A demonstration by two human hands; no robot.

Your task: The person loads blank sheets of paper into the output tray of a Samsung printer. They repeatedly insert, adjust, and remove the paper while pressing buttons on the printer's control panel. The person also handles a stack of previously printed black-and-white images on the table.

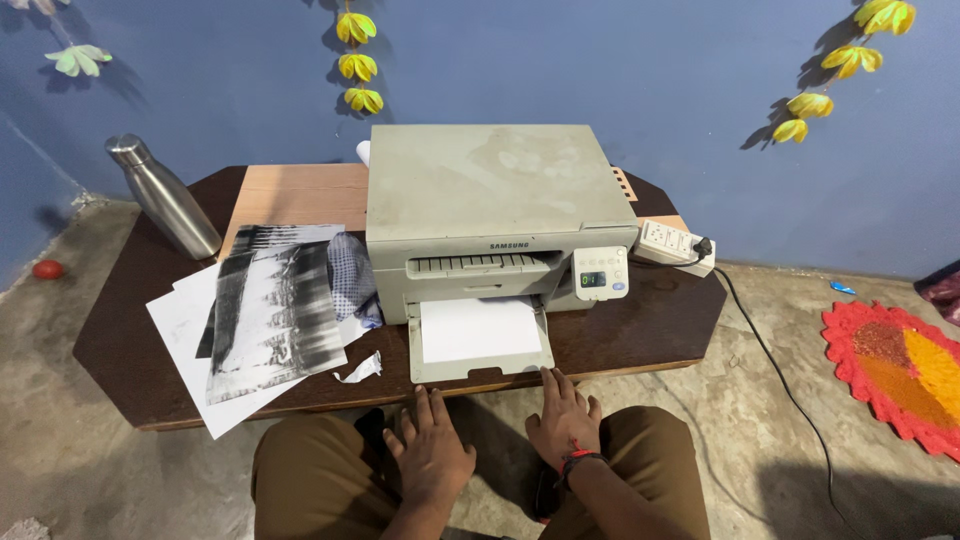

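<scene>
Far left on the tabletop (120,350): steel bottle (165,197), then streaked printed sheets (270,320) and a torn scrap (362,369). Left hand (430,450) flat below the edge, fingers (420,410) apart, holding nothing. Ahead, printer (495,200) with blank paper (480,328) in its open tray (412,350). Right hand (563,420) empty, fingers spread, touching the tabletop edge just below the tray. Best to square the paper gently, with both hands level.

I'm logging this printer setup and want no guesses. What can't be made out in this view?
- Checked cloth: partly hidden behind the printer and the smeared printouts.
- Control panel: display too small to read.
- Power strip: its far end is hidden by the printer.
- Left hand and right hand: palms face down, undersides unseen.
</scene>
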